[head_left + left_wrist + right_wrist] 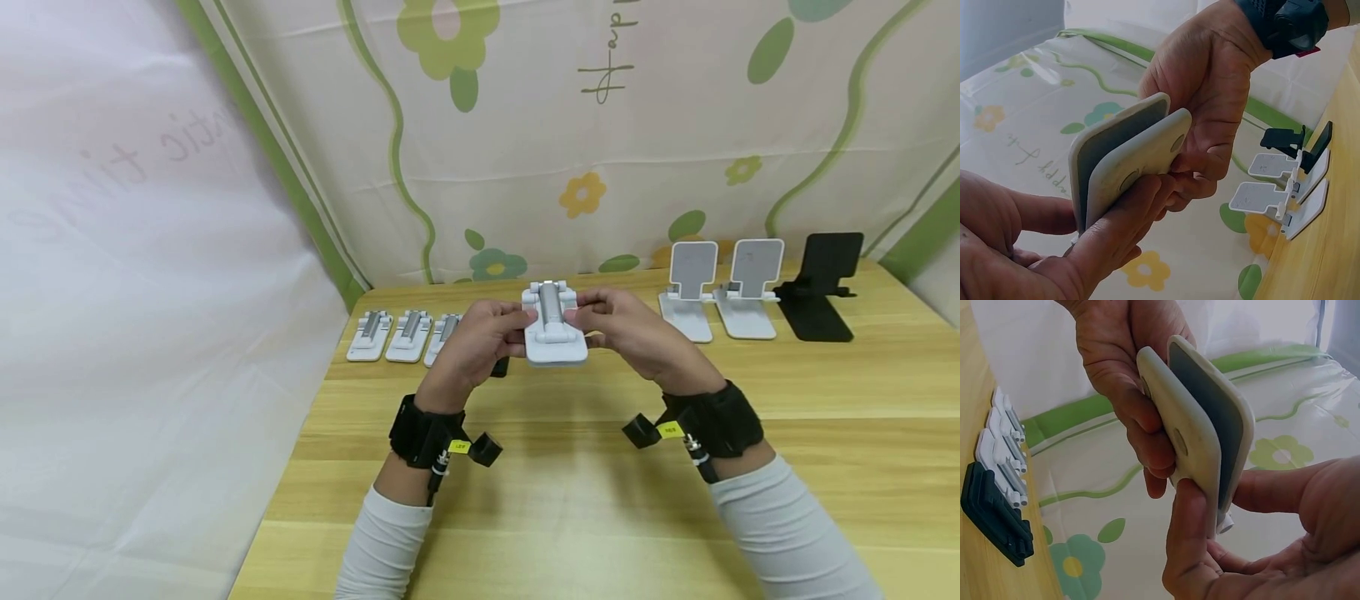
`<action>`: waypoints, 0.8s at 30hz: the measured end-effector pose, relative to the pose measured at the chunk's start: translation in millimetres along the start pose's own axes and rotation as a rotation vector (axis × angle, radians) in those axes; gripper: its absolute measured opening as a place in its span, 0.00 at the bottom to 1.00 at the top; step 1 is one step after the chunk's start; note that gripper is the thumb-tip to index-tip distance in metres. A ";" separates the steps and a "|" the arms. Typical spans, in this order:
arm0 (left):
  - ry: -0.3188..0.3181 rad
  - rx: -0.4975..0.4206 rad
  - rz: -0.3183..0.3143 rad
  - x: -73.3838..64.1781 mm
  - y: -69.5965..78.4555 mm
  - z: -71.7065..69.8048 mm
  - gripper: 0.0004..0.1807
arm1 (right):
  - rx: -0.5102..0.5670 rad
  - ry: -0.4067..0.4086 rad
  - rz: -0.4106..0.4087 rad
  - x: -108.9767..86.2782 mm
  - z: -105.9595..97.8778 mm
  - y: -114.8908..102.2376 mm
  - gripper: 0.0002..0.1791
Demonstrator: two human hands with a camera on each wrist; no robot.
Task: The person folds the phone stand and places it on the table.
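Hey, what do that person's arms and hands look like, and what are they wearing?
The left hand and right hand wear no gloves. The person has long, pale grey fabric sleeves. Each wrist has a wide black strap with a small black block, a little yellow rectangular label and a short black cable with a silvery connector.

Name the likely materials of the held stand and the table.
Held stand: probably matt plastic, given its smooth, rounded white edges; its grey bar, with a satin sheen, may be metal. Table: wood or laminate, slightly glossy, from streaked grain and soft glare.
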State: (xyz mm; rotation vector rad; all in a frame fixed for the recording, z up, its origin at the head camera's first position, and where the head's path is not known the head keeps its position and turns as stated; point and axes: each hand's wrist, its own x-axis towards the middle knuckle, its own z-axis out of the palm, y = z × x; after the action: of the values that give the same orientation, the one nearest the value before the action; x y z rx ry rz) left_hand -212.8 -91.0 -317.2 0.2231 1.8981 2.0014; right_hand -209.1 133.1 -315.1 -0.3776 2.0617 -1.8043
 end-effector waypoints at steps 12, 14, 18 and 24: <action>0.079 0.094 -0.040 -0.4 1.5 1.2 0.22 | -0.009 0.032 -0.006 4.6 3.1 3.6 0.23; 0.114 0.173 -0.039 -2.9 3.0 4.4 0.24 | -0.007 0.047 0.001 5.6 4.2 4.0 0.23; 0.166 0.552 0.012 -13.1 5.2 16.2 0.34 | -0.003 0.067 0.001 7.7 8.2 5.2 0.22; 0.266 1.066 0.109 -22.8 3.1 31.8 0.49 | -0.013 0.059 -0.033 8.2 15.4 7.9 0.21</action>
State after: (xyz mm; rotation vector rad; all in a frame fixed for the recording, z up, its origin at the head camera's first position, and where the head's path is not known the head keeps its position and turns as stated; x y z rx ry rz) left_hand -180.9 -70.0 -308.4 0.3366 3.0008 0.8921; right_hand -209.2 117.0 -325.4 -0.3678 2.1203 -1.8429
